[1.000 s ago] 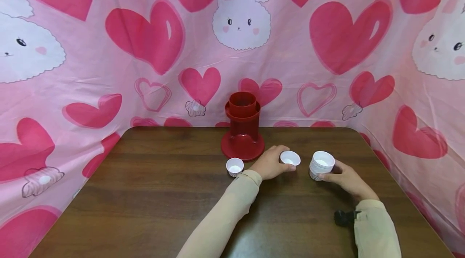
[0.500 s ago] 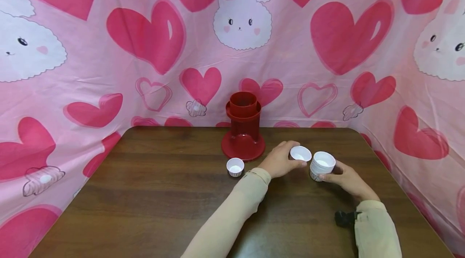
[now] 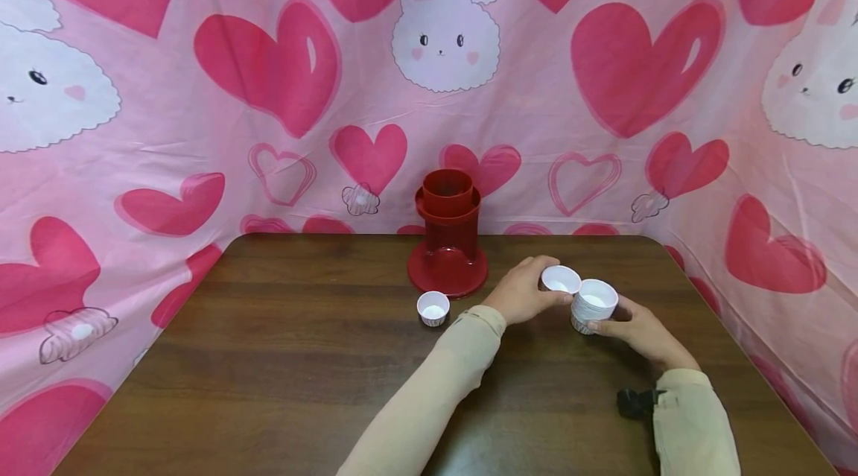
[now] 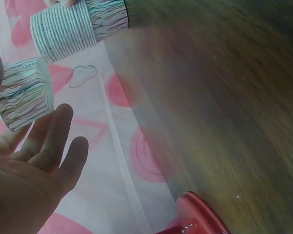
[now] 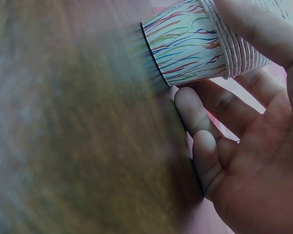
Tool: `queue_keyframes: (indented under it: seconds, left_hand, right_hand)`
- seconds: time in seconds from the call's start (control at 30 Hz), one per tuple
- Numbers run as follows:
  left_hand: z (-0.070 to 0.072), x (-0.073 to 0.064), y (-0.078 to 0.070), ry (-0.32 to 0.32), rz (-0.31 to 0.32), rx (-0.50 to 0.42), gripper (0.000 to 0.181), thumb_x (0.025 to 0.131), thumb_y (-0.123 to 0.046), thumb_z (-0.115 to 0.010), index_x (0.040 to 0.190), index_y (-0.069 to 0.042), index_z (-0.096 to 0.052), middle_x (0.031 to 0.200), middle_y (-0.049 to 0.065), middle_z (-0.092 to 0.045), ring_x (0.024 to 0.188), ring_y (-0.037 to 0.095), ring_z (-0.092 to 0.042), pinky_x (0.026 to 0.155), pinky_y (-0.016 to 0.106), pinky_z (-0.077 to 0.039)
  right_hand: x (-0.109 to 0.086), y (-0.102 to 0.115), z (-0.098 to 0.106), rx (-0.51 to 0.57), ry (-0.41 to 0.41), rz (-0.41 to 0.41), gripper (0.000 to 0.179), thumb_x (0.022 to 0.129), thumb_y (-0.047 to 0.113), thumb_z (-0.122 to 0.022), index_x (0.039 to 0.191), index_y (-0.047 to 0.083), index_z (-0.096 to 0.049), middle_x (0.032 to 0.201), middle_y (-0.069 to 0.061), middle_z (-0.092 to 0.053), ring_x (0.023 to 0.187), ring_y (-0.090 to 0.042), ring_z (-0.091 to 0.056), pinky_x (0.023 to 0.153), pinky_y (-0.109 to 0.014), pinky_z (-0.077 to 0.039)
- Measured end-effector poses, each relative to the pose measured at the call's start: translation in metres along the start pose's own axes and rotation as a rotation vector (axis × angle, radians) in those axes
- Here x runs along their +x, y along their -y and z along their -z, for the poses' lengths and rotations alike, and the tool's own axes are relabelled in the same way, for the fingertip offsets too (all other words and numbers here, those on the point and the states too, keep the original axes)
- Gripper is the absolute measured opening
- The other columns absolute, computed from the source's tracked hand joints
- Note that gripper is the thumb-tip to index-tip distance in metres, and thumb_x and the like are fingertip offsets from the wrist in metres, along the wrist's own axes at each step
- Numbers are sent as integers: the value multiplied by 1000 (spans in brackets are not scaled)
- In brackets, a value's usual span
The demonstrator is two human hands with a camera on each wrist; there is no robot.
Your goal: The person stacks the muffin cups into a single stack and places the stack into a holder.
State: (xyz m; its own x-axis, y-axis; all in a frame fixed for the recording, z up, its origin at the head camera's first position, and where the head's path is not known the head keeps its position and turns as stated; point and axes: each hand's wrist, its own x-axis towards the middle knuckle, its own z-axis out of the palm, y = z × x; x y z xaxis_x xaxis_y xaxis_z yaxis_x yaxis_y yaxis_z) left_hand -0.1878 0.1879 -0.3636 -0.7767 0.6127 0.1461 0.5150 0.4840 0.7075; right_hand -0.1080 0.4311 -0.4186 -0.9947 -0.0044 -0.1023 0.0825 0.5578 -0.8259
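My left hand [image 3: 526, 291] pinches a single white paper baking cup [image 3: 560, 279] by its side, lifted above the table. In the left wrist view this cup [image 4: 27, 92] shows wavy coloured lines and sits between thumb and fingers. To its right my right hand [image 3: 637, 325] grips a stack of nested paper cups [image 3: 595, 305], thumb in front and fingers behind. The held cup's rim is level with the stack's top rim and seems to meet it. The right wrist view shows the stack [image 5: 185, 46] with several rims packed together above the bottom cup's printed wall.
One more paper cup [image 3: 433, 308] stands alone left of my left hand. Behind it, at the table's back edge, is a red plastic stand [image 3: 450, 238] with a round base and tube-shaped top. The brown wooden table [image 3: 268, 372] ends at a pink heart-patterned cloth [image 3: 281, 185].
My left hand has moved right and slightly away from me, carrying the single cup from a gap beside the stack to its rim. The right hand and stack have stayed put.
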Motion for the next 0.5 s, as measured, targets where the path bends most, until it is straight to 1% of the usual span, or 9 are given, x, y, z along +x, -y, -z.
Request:
queue_keyframes:
  seconds: [0.13, 0.23, 0.37, 0.5]
  left_hand:
    - [-1, 2, -4, 5, -12, 16, 65, 86, -43, -79, 141, -18, -55, 128, -2, -59, 115, 11, -58, 99, 27, -46]
    - [-3, 4, -6, 11, -6, 14, 64, 87, -43, -79, 141, -18, -55, 128, -3, -59, 115, 10, -58, 99, 27, -46]
    - [-5, 7, -7, 19, 15, -12, 63, 87, -42, -79, 141, -20, -55, 128, -5, -59, 115, 10, -57, 99, 29, -47]
    - [-5, 9, -8, 11, 18, -27, 61, 88, -41, -79, 141, -20, -56, 128, -5, -59, 114, 9, -57, 99, 29, -46]
  right_hand:
    - [-1, -1, 0, 3, 6, 16, 75, 93, 30, -74, 149, -5, -38, 139, -30, -51, 124, -48, -48, 99, -68, -39]
    - [-2, -1, 1, 6, 14, 18, 74, 94, 30, -73, 149, -6, -38, 139, -30, -50, 124, -47, -48, 99, -68, -39]
    - [-2, 0, 1, 9, 22, 4, 74, 95, 32, -73, 149, -4, -38, 140, -30, -49, 125, -48, -47, 101, -69, -37]
    - [-1, 1, 1, 11, 25, 0, 74, 95, 32, -72, 150, -4, -37, 141, -31, -48, 126, -49, -45, 101, -70, -35]
